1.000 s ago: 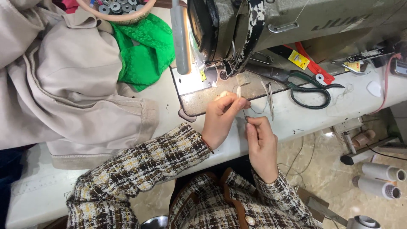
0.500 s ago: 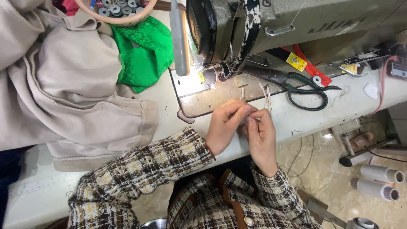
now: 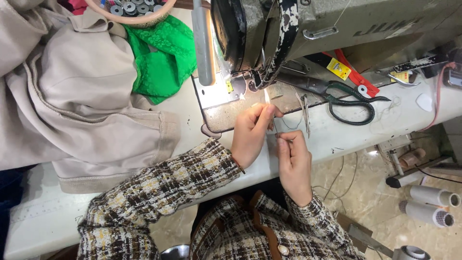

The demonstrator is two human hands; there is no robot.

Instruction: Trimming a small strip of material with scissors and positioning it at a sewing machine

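As you pinch a fine thread (image 3: 275, 126) between both hands, keep it taut and your fingertips steady below the sewing machine (image 3: 308, 29).
Your left hand (image 3: 252, 132) is closed on the thread's upper end, your right hand (image 3: 293, 161) nips its lower end at five o'clock; black scissors (image 3: 353, 103) lie at three o'clock.
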